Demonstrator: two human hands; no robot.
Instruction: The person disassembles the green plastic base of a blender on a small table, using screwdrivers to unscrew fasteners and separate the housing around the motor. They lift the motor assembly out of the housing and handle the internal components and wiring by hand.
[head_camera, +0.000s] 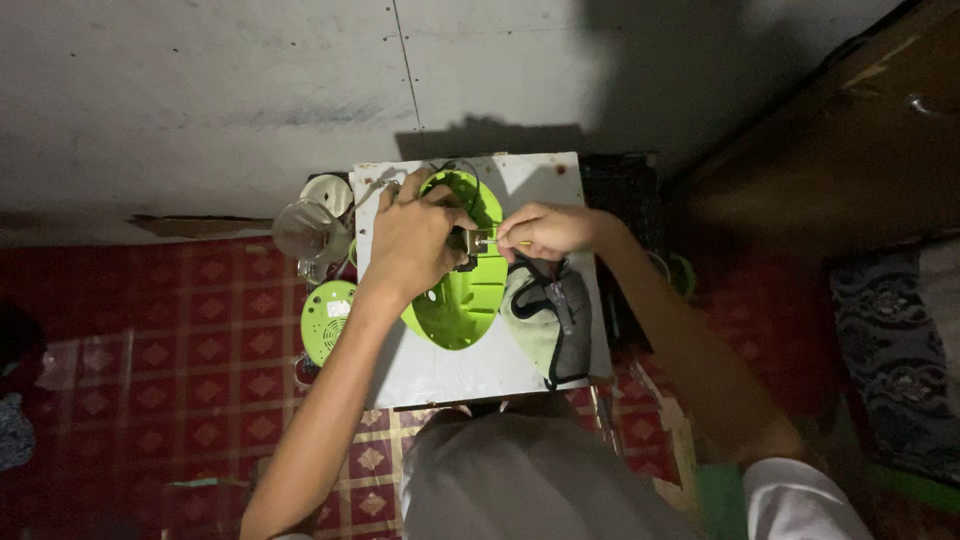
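Note:
A bright green plastic appliance housing (462, 295) lies hollow side up on a white board (430, 365). My left hand (410, 240) grips a small dark metal part inside the housing, near its upper middle. My right hand (548, 230) holds a thin screwdriver (500, 242) pointed left at that part. The two hands nearly touch over the housing. What lies under the left palm is hidden.
A round green vented cover (327, 318) and clear plastic jar parts (305, 228) sit left of the board. A pale green piece with a black cord (548, 318) rests on the board's right side. Red patterned floor mat (150, 350), grey wall (200, 100), dark wooden furniture (850, 150) at right.

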